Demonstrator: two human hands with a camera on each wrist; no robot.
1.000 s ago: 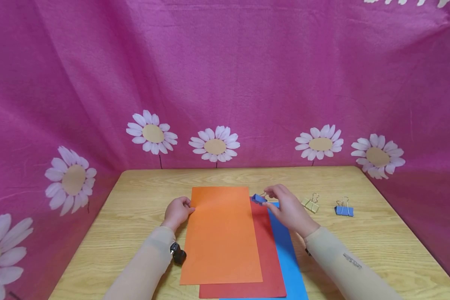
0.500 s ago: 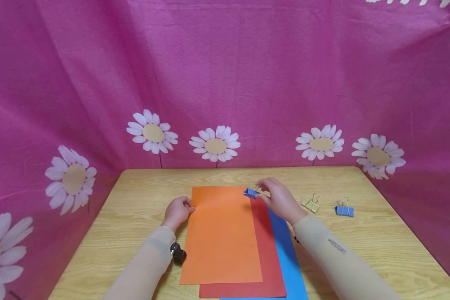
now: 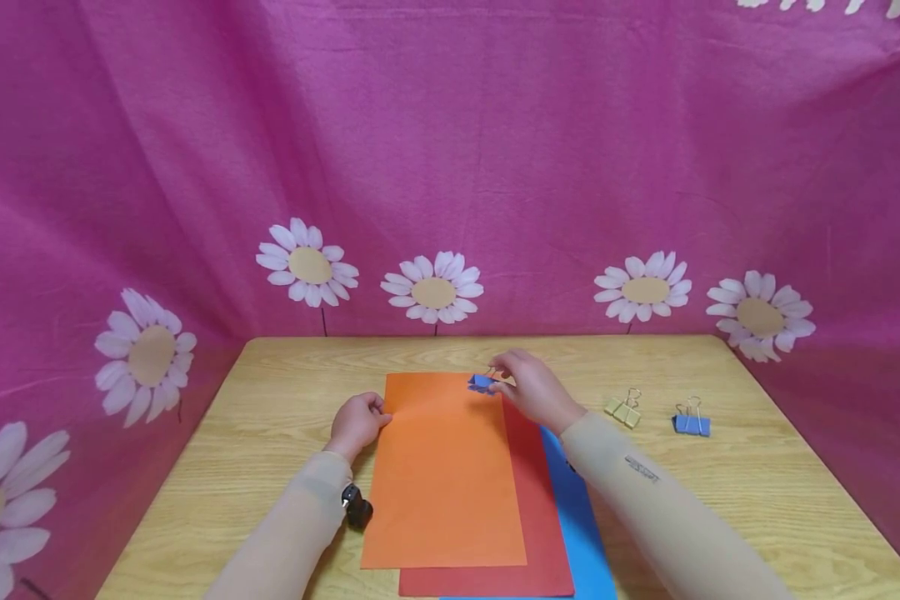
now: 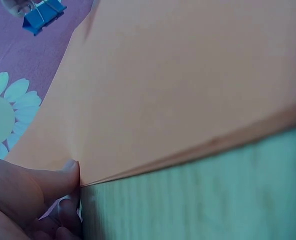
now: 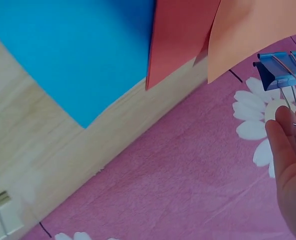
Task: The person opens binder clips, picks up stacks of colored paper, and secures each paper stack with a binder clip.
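Observation:
An orange paper (image 3: 444,483) lies on top of a red paper (image 3: 543,517) and a blue paper (image 3: 581,517), each offset to the right. My left hand (image 3: 356,425) pinches the orange paper's left edge between thumb and fingers; in the left wrist view the thumb (image 4: 62,180) presses on its top face. Over the orange paper's far right corner, my right hand (image 3: 536,390) holds a blue binder clip (image 3: 482,383) by its wire handles. In the right wrist view this binder clip (image 5: 283,70) appears apart from the paper edges.
A yellow binder clip (image 3: 623,412) and another blue binder clip (image 3: 692,425) rest on the wooden table (image 3: 757,500) to the right. A pink cloth with daisies (image 3: 450,167) hangs behind and along both sides of the table.
My right hand has moved left with the blue binder clip, from beside the orange paper to over its far right corner. The left hand has stayed at the paper's left edge.

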